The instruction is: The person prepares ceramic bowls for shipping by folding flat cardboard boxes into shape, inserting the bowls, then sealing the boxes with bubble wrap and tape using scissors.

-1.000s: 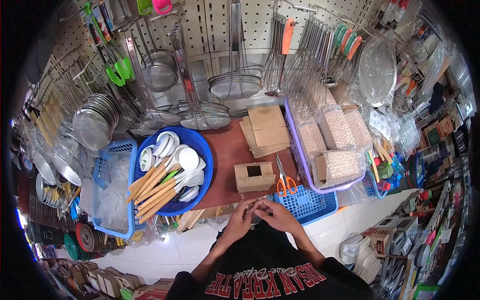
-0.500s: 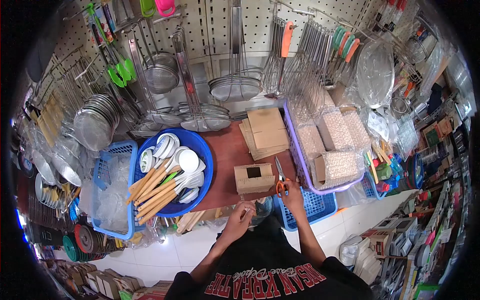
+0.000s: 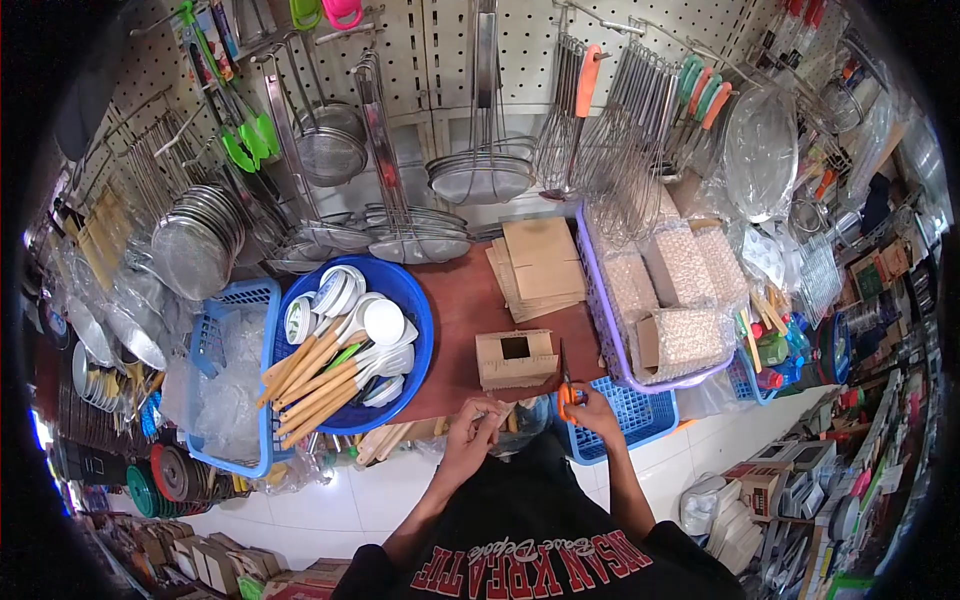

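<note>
My right hand (image 3: 595, 412) is closed around the orange handles of a pair of scissors (image 3: 568, 393), whose blades point away from me. My left hand (image 3: 472, 432) is pinched at the table's front edge, with a small pale piece (image 3: 504, 411) at its fingertips, too small to name. Just beyond both hands sits a small cardboard box (image 3: 515, 372) with a dark square opening or patch on its upper face. Behind it lies a stack of flat cardboard pieces (image 3: 543, 260).
On the left, a blue basin (image 3: 424, 350) holds wooden-handled utensils, beside a blue basket (image 3: 268, 400) of clear plastic. A purple basket (image 3: 597, 300) of bubble-wrapped boxes stands right; a lower blue basket (image 3: 640, 432) is under my right hand. Strainers (image 3: 483, 178) and whisks (image 3: 620, 135) hang behind.
My right hand has drawn the scissors back toward me, and their blades look narrower now. My left hand has shifted only slightly. The view has moved a little, sliding the scene right.
</note>
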Available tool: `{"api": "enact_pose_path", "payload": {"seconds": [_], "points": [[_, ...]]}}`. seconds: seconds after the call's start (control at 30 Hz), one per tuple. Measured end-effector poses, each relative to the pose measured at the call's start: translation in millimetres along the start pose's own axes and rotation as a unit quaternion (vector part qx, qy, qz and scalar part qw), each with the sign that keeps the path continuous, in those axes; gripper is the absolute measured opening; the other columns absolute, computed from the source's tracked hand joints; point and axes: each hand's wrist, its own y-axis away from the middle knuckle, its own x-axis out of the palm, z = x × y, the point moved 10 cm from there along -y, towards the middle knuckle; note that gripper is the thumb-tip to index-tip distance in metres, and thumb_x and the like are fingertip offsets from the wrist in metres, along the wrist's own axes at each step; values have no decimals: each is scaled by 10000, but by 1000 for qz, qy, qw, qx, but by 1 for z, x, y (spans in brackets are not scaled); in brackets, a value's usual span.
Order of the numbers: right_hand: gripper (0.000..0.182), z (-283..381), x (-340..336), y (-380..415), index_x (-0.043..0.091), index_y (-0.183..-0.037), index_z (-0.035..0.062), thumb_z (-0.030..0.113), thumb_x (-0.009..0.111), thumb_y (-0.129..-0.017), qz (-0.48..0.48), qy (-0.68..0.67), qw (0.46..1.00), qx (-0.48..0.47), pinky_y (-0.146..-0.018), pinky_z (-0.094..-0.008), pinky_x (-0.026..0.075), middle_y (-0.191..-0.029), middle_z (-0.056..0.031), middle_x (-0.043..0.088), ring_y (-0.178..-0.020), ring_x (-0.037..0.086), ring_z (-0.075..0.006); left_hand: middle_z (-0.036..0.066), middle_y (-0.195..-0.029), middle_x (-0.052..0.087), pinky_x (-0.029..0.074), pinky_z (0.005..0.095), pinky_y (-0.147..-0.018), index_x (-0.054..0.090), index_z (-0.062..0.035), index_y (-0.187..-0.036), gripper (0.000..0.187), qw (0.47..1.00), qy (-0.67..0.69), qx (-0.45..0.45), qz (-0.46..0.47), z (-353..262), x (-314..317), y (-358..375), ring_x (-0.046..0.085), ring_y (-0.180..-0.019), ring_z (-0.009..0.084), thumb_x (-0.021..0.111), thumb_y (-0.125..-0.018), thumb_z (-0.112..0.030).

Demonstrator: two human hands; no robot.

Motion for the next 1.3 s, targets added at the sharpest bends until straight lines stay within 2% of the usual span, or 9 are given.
{"api": "enact_pose_path", "payload": {"seconds": [0.07,0.2,0.23,0.37,0.47,0.6,0.83,1.03,1.3], "points": [[660,4,1,19,509,-1354,40,154,775,-761,-16,-33,999,-31,-588,-287,551,-957,-126,684,-724,688,-160,51,-1162,543,383,203,-540,553,-54,-1074,74,999,9,32,-8,-13,-1,-1,512,-698,62,491,-1041,-79],[708,48,-15,64,493,-1375,65,88,787,-731,-127,124,971,-160,-702,-319,553,-1010,-110,664,-817,683,-192,35,-1154,548,347,189,-500,559,-77,-1068,114,995,95,-11,-39,-22,-10,-2,505,-688,55,452,-1060,-117],[740,61,-19,77,494,-1364,55,111,828,-707,-124,93,981,-115,-771,-351,539,-1096,-171,657,-935,672,-281,31,-1152,549,344,188,-498,559,-82,-1068,123,993,115,-4,-38,-22,-12,-4,504,-687,55,444,-1063,-124],[764,79,-28,100,560,-1290,52,255,926,-652,-156,-3,970,-184,-764,-369,528,-1083,-146,655,-903,657,-278,17,-1138,554,344,186,-499,562,-92,-1064,123,990,132,7,-47,-31,-14,-8,498,-685,50,448,-1064,-139],[834,158,-33,143,535,-1312,48,202,949,-604,-186,165,928,-277,-761,-333,523,-963,-98,634,-852,637,-238,16,-1138,555,345,186,-503,564,-90,-1062,122,989,139,6,-50,-31,-15,-9,495,-677,47,453,-1064,-140],[714,189,-32,155,639,-1211,59,213,951,-588,-130,143,933,-303,-752,-318,527,-948,-92,655,-821,653,-222,14,-1134,562,333,191,-500,569,-86,-1066,121,987,144,8,-69,-33,-18,-10,488,-651,45,457,-1061,-131],[487,229,-11,169,747,-1112,107,161,851,-639,-64,259,899,-347,-621,-298,543,-940,-68,725,-693,686,-211,56,-1175,564,378,242,-502,545,-83,-1053,113,983,170,10,-63,-30,-21,-9,493,-619,91,468,-1063,-165],[496,240,6,165,720,-1202,209,297,807,-722,-12,379,864,-330,-640,-329,558,-1011,-52,732,-755,712,-226,43,-1145,564,382,225,-511,566,-77,-1058,101,988,135,34,-67,-38,-22,-3,493,-633,73,482,-1054,-134],[467,256,16,166,748,-1141,200,305,833,-694,-18,407,842,-354,-688,-335,550,-978,-32,741,-797,703,-229,29,-1110,553,359,186,-493,583,-60,-1055,55,990,102,39,-87,-35,-22,3,505,-683,51,547,-1021,-82]]}}
